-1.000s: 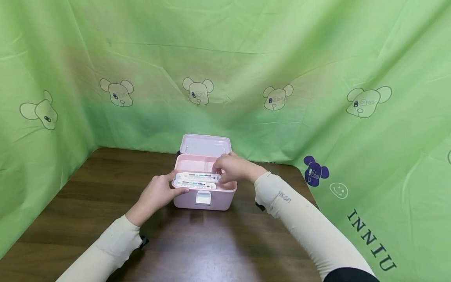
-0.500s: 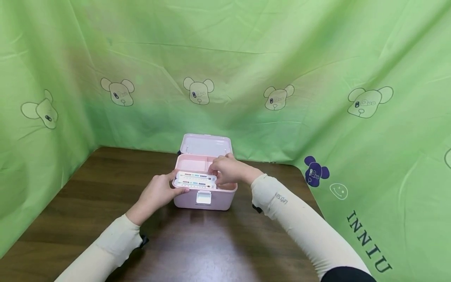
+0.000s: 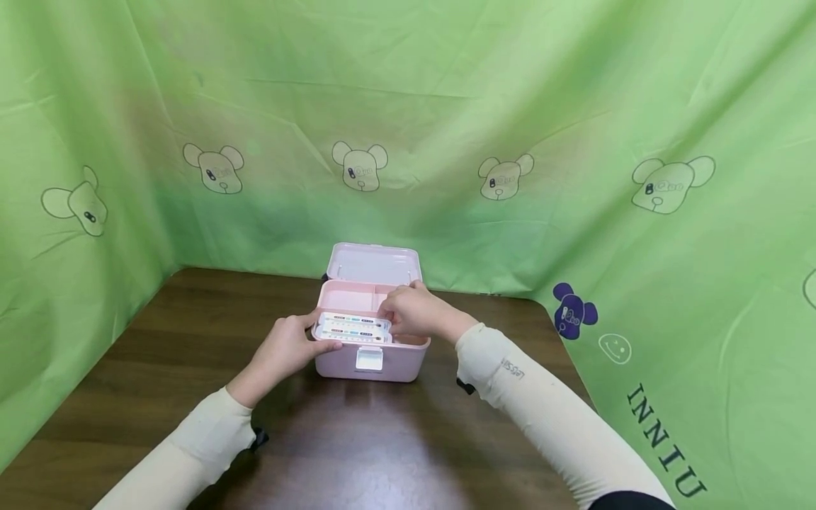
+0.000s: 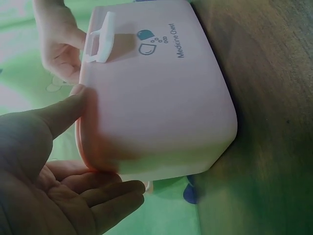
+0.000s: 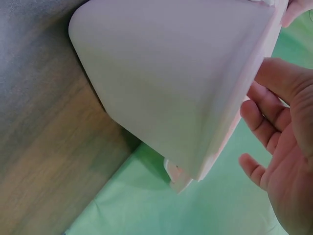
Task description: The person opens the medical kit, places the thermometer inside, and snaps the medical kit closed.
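Note:
A pink medicine box [image 3: 341, 364] stands on the table with its lid [image 3: 374, 263] tipped back. In the head view two flat white strips [image 3: 353, 328], printed with scales and coloured bands like thermometers, lie side by side in its opening. My left hand [image 3: 288, 348] grips the box's left front corner, thumb on the front rim and fingers along the side. From the right, my right hand [image 3: 417, 312] reaches into the box at the strips' right end. Its fingertips are hidden inside, and I cannot tell whether they pinch a strip.
A brown wooden table [image 3: 357, 446] carries the box near its back edge. Green cloth [image 3: 421, 85] with bear prints hangs behind and at both sides. A white latch [image 3: 369, 358] hangs on the box front, and a divider [image 3: 374, 296] splits the rear compartment.
My right hand has shifted slightly left inside the box. The rear strip has slid left and its right end now lines up with the front one. My left hand keeps its place.

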`<control>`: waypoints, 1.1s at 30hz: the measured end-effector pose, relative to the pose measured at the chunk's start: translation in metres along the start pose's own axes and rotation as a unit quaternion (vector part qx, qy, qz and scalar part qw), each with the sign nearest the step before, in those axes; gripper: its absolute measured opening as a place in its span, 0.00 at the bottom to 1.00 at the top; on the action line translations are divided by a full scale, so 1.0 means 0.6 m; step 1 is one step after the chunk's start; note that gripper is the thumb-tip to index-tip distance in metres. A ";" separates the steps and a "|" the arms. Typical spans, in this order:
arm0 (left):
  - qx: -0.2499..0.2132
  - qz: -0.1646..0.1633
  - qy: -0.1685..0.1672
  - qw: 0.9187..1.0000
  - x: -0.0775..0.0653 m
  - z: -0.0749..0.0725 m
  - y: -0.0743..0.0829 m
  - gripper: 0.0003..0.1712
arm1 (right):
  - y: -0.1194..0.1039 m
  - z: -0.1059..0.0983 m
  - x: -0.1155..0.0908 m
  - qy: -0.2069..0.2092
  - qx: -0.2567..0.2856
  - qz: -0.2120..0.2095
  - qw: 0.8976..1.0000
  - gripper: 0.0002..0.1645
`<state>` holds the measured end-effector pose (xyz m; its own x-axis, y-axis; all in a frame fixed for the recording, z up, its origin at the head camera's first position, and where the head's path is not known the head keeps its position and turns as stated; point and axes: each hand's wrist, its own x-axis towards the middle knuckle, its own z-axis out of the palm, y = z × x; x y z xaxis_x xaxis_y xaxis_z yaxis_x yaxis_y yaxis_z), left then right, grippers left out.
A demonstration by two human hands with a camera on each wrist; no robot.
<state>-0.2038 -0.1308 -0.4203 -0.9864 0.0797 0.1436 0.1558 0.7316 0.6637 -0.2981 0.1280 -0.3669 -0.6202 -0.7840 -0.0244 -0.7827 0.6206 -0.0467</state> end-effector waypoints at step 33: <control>-0.287 -0.093 -0.040 0.953 0.136 -0.017 -0.074 0.38 | 0.090 0.064 -0.057 0.289 0.273 0.184 0.899 0.25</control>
<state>-0.2909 -0.1634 -0.4303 -0.9970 0.0528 -0.0560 -0.0411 0.2495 0.9675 -0.3169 0.1878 -0.4069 -0.8784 -0.2938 0.3769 -0.4755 0.6162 -0.6278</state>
